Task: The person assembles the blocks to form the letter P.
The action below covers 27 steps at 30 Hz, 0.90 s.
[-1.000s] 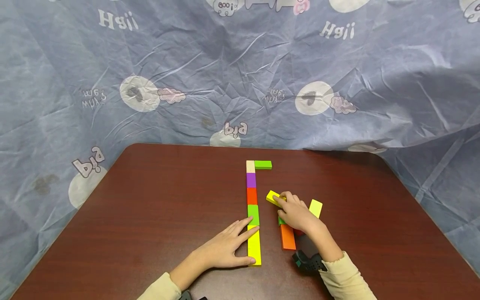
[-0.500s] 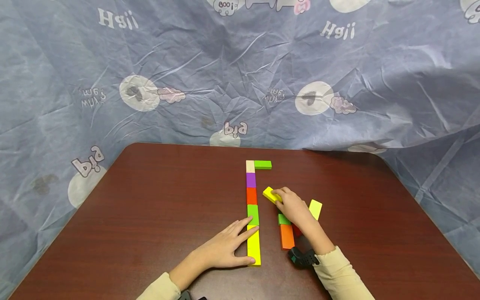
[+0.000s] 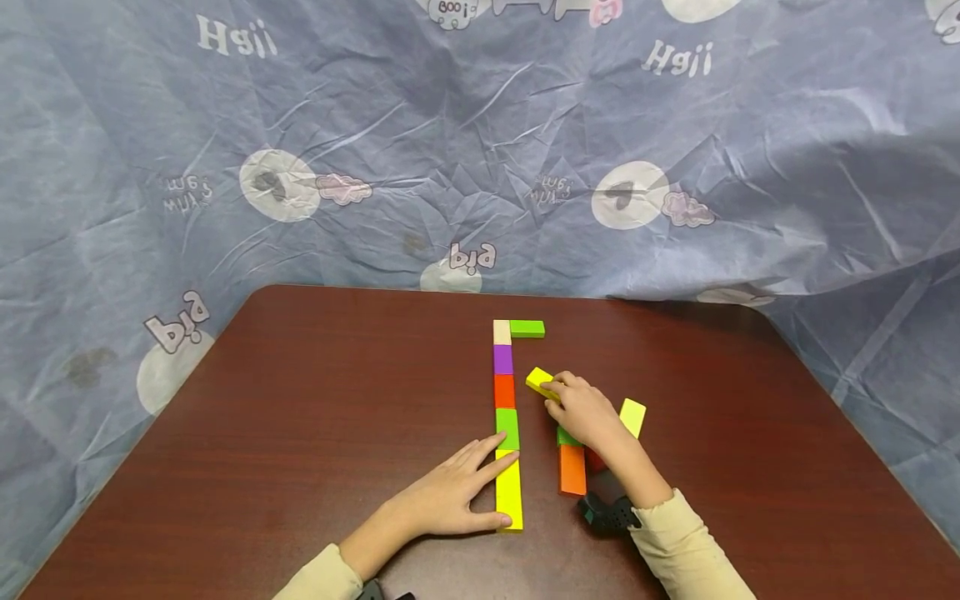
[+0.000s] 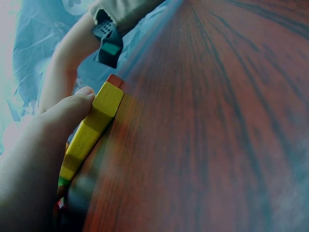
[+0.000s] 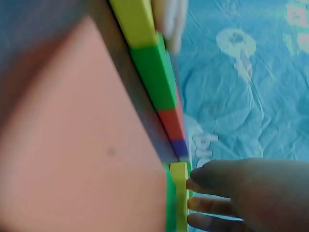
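Note:
In the head view my left hand lies with spread fingers along a row of blocks. Its thumb and one finger touch the yellow block, and another finger touches the green block. My right hand holds a second yellow block by its right end, partly covering it. The right wrist view shows its fingertips against that yellow block. Close below the hand lie another green block and an orange block; the hand hides part of the green one.
Farther up the row come red, purple and cream blocks. A light green block extends right from the top. Beside my right forearm lie a pale yellow block and a mostly hidden red block.
My right hand has moved the yellow block a little away from me and to the left. The orange block has shifted slightly left. My left hand has stayed in place.

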### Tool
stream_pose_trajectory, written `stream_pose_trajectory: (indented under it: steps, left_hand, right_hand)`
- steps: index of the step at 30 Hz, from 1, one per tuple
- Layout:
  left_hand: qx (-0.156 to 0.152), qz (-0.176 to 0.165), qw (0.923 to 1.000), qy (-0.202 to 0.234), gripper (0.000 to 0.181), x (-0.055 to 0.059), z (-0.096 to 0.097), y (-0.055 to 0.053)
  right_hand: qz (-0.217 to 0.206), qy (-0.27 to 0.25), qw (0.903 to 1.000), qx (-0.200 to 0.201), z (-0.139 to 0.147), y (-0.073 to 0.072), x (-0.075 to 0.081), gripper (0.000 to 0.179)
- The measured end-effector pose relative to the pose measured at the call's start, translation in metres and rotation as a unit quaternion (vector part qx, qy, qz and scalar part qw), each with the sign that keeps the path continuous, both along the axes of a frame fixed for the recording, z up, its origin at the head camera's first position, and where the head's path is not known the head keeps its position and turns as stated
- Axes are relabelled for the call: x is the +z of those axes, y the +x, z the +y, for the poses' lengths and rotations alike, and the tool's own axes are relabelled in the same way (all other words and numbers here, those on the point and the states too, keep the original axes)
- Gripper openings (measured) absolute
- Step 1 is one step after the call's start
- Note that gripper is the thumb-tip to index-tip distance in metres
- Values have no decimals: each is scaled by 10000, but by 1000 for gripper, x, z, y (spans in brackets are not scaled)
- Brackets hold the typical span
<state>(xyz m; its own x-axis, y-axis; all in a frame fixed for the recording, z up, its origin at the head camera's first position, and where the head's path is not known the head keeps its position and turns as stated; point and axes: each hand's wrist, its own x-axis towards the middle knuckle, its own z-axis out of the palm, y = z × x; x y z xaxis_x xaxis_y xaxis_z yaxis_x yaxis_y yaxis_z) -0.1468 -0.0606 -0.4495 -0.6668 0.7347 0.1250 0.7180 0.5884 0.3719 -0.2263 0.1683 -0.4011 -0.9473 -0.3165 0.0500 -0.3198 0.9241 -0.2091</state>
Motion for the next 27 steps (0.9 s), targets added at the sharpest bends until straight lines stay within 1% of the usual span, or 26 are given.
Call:
stream_pose_trajectory:
  steps: [4, 11, 17, 21, 27]
  left_hand:
    - [-3, -80, 10000, 0, 73, 0, 0, -1]
    - [6, -180, 9998, 14, 73, 0, -1, -2]
    - [-29, -53, 10000, 20, 73, -2, -1, -2]
    - [-33, 20, 10000, 27, 73, -3, -2, -2]
    - [-43, -101, 9999, 9, 73, -2, -2, -2]
  right_hand:
    - [-32, 51, 9998, -188, 11, -13, 1, 34]
    - [-126, 151, 9992, -336, 27, -42, 5, 36]
    - [-309, 144, 9985, -432, 31, -63, 4, 38]
    - [-455, 6, 9975, -539, 30, -73, 2, 40]
    - [-538, -224, 9966, -585, 27, -81, -3, 42]
